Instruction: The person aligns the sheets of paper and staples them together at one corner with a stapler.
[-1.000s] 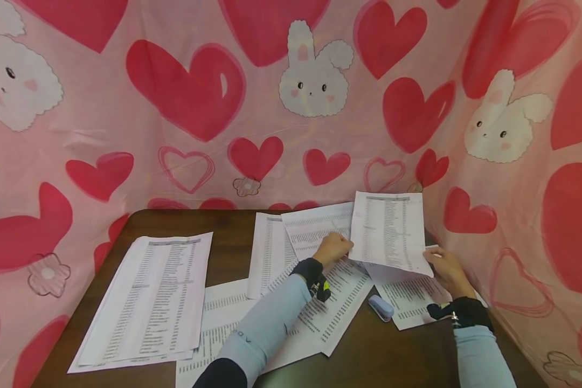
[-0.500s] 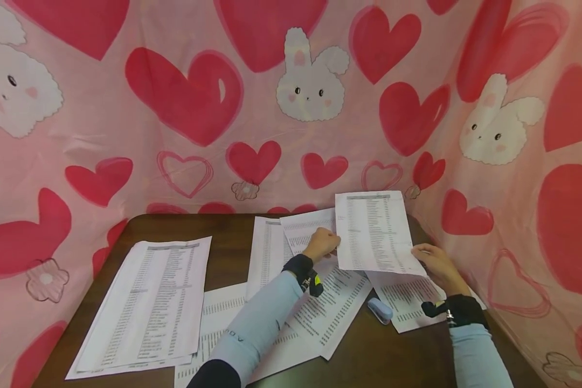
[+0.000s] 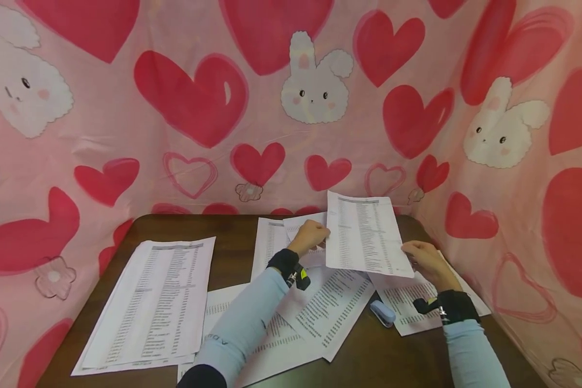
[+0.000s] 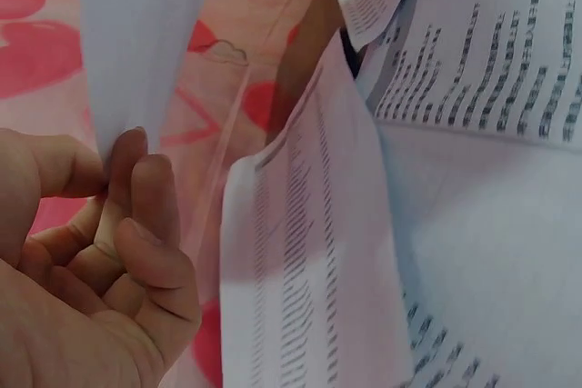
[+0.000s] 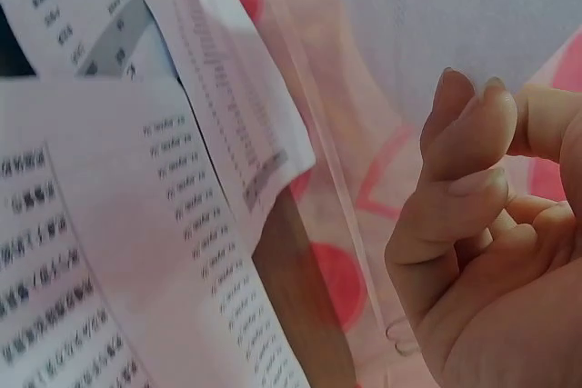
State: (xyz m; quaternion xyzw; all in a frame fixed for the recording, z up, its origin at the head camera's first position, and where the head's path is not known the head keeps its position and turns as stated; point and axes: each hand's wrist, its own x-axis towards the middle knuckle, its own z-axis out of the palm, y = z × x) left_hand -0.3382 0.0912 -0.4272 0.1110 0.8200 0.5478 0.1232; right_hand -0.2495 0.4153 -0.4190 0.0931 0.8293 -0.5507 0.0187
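A printed sheet of paper [image 3: 364, 234] is held up above the table between my two hands, its lower edge curving a little. My left hand [image 3: 311, 236] pinches its left edge; in the left wrist view the thumb and forefinger of that hand [image 4: 109, 252] meet on the paper [image 4: 141, 43]. At the sheet's lower right edge, my right hand [image 3: 431, 263] pinches it too, and the right wrist view has the fingertips [image 5: 468, 120] against the pale back of the paper [image 5: 446, 15]. Several printed sheets [image 3: 330, 307] lie spread and overlapping beneath.
To the left lies a neater stack of printed sheets [image 3: 150, 302]. A small light-blue stapler [image 3: 382, 313] rests on the dark wooden table [image 3: 368, 355] between the hands. More paper [image 3: 412, 307] lies under the right hand. A pink curtain [image 3: 199, 178] with hearts and rabbits hangs behind and at the sides.
Both hands have moved left with the raised sheet. It now hangs further left over the spread papers, uncovering more of the sheets at the right. The stapler and left stack stay put.
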